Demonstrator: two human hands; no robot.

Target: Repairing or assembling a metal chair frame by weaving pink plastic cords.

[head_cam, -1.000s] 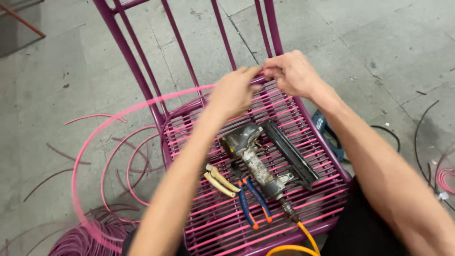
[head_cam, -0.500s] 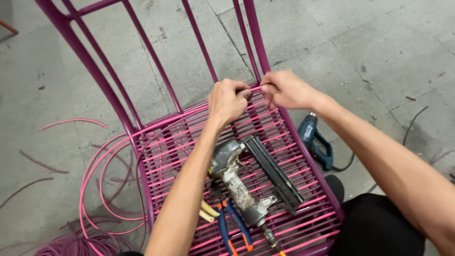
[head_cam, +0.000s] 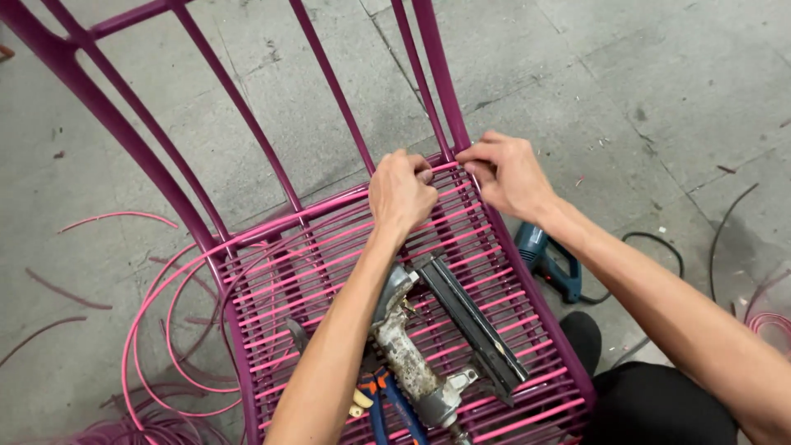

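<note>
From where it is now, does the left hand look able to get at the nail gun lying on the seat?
Probably yes: the left hand pinches pink cord at the seat's back edge, and the nail gun lies uncovered on the strands just below, beside that forearm.

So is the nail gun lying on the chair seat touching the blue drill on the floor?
Apart. The head view shows the nail gun on the woven seat, while the blue drill lies on the floor beyond the seat's edge.

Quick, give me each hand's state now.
Left hand: closed on the pink cord.
Right hand: pinching the same cord at the chair frame.
</note>
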